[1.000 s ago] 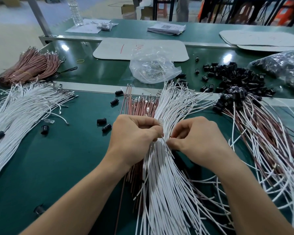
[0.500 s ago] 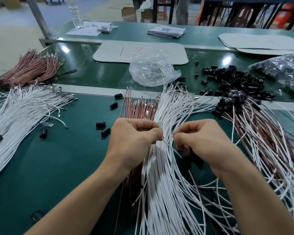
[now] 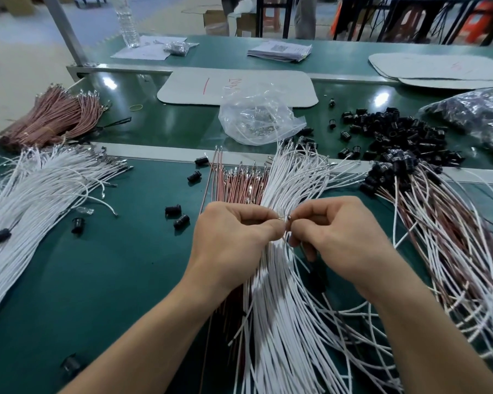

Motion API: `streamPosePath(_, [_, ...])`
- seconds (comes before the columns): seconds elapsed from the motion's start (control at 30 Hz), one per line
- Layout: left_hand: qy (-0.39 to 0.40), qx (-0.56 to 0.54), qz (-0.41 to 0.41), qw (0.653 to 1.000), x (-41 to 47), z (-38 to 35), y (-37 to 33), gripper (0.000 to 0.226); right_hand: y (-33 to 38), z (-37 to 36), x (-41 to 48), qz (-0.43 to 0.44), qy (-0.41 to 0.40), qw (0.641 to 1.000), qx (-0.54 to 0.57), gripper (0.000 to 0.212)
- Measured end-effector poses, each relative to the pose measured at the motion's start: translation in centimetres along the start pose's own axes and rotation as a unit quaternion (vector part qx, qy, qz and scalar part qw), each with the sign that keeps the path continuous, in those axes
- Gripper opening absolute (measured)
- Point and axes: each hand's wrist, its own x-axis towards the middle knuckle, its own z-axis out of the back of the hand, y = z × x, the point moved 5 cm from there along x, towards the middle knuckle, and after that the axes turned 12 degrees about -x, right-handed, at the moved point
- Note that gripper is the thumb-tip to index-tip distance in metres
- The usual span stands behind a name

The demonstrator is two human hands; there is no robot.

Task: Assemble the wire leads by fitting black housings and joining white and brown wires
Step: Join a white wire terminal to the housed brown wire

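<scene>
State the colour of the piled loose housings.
The housings are black; head view shows them best.

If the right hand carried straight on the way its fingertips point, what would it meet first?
Probably the small silvery terminal pinched by the left hand: the right hand, pinching a thin dark wire end, points leftward at it, with almost no gap. Depth is unclear.

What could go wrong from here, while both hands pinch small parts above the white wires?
The left hand pinches a tiny terminal and the right hand a wire end, only by fingertips; either may slip and get lost in the white wire bundle beneath. Neighbouring white wires might snag and be dragged out of order. The loose black housings just left of the left hand could be swept aside.
</scene>
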Motion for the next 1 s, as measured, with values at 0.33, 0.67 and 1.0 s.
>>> streamPosePath(0.33, [-0.015,-0.029,0.007,0.999,0.0,0.4,0.1,0.011,0.7,0.3,-0.2,0.039,-0.035,0.999,0.007,0.02])
streamPosePath(0.67, [0.011,-0.039,-0.001,0.999,0.2,0.6,-0.4,0.009,1.2,0.4,-0.4,0.071,-0.055,0.996,-0.025,0.02])
streamPosePath(1.0, [0.022,-0.071,0.002,0.997,0.3,0.4,-0.9,0.014,1.0,0.6,-0.4,0.081,-0.055,0.995,-0.013,0.008])
